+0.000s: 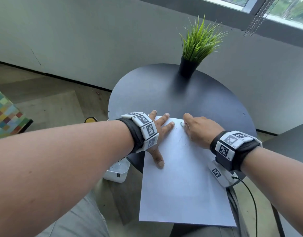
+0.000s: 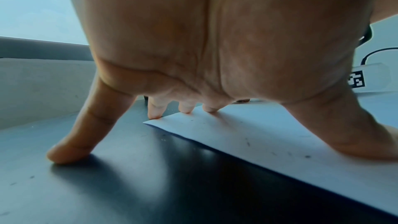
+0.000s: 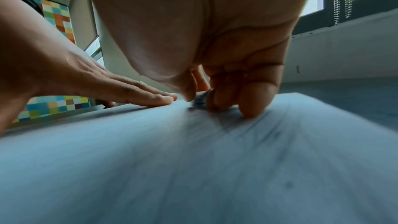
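A white sheet of paper [image 1: 181, 177] lies on a round dark table [image 1: 164, 93], its near end hanging over the table's edge. My left hand [image 1: 160, 132] presses flat on the sheet's far left corner, fingers spread, the little finger on the bare table [image 2: 107, 185]. My right hand [image 1: 198, 129] has its fingers curled round a small white eraser [image 1: 182, 124] held against the paper near its far edge. In the right wrist view the eraser [image 3: 200, 101] shows between thumb and fingertips, touching the paper [image 3: 193, 159]. Faint pencil marks lie on the sheet below the right hand.
A potted green grass plant [image 1: 197, 53] stands at the table's far side. A white box [image 1: 117, 171] sits on the floor under the left arm. A blind chain [image 1: 256, 16] hangs at the window. A second dark surface [image 1: 292, 142] lies to the right.
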### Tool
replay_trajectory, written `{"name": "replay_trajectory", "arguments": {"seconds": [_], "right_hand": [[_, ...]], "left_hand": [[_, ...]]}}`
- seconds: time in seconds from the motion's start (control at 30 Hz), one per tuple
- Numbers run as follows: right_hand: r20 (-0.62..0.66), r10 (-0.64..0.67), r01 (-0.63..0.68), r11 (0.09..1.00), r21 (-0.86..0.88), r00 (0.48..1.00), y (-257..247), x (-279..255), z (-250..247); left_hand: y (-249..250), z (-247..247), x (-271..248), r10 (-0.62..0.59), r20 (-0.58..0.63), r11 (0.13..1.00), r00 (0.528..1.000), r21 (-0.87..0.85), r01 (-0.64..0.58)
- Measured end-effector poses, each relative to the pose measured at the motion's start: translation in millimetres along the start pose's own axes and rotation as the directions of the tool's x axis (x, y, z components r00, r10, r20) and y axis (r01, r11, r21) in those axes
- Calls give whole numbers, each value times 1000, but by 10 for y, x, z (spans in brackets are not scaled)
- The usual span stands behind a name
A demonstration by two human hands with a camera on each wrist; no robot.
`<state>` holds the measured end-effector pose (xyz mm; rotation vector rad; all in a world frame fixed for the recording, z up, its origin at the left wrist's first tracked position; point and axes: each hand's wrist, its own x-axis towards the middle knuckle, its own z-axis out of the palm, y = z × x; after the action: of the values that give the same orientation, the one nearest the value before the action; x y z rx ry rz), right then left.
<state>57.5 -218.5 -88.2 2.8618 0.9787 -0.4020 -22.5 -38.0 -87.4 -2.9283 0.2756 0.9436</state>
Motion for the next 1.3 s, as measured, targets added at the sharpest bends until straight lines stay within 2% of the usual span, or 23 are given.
{"name": "replay_trajectory", "arguments": {"seconds": [0.1, 0.2, 0.3, 0.37, 0.5, 0.53, 0.6, 0.67, 0.73, 0.8, 0.93, 1.0, 1.07, 1.1, 1.17, 1.27, 1.3], "right_hand": [[-18, 10, -10, 1000, -24, 1000, 10, -15, 4], [-53, -61, 58, 997, -54, 997, -73, -107, -20], [1, -295, 293, 951, -102, 956, -367, -380, 99], [27, -370, 371, 925, -82, 928, -456, -481, 114], [-16, -254, 255, 967, 8, 967, -221, -262, 22], [-21, -284, 284, 959, -4, 959, -246, -285, 30], [50, -397, 400, 915, -47, 916, -418, -444, 110], [95, -427, 435, 896, -86, 899, -452, -499, 151], [19, -343, 342, 932, -122, 939, -345, -353, 70], [-60, -301, 294, 951, -101, 952, -223, -250, 69], [71, -458, 463, 884, -73, 886, -446, -507, 166], [83, -411, 416, 907, -57, 908, -356, -414, 50], [-4, -252, 251, 964, -87, 968, -123, -161, -57], [-32, -207, 205, 977, -62, 978, -45, -79, -72], [-35, -267, 265, 963, -49, 963, -78, -93, -18], [43, -411, 413, 909, -63, 911, -243, -280, 87], [41, -395, 397, 914, -78, 918, -202, -228, 73]], "left_hand": [[22, 30, -15, -10, -24, 999, 1000, -32, 9], [55, 26, -40, -12, -30, 999, 999, -43, 11], [62, 12, -60, -10, -19, 999, 1000, -49, 9], [66, 14, -66, -3, -24, 999, 1000, -45, 2], [72, 6, -80, -8, -29, 1000, 1000, -27, 7], [75, 5, -77, -8, -27, 1000, 1000, -23, 7], [73, 12, -70, -10, -22, 1000, 1000, -22, 9], [66, 15, -62, -10, -21, 1000, 1000, -21, 10], [63, 14, -62, -12, -21, 999, 1000, -30, 11], [65, 14, -69, -11, -22, 1000, 1000, -28, 11], [67, 16, -67, -15, -15, 1000, 1000, -22, 14], [69, 9, -62, -14, -15, 999, 1000, -38, 13], [70, 3, -63, -18, -18, 999, 1000, -35, 17], [69, 3, -68, -20, -15, 999, 1000, -32, 19], [67, 7, -61, -20, -14, 999, 1000, -46, 20], [50, 16, -43, -16, -25, 997, 1000, -72, 14], [51, 12, -44, -14, -23, 997, 1000, -70, 12]]}}
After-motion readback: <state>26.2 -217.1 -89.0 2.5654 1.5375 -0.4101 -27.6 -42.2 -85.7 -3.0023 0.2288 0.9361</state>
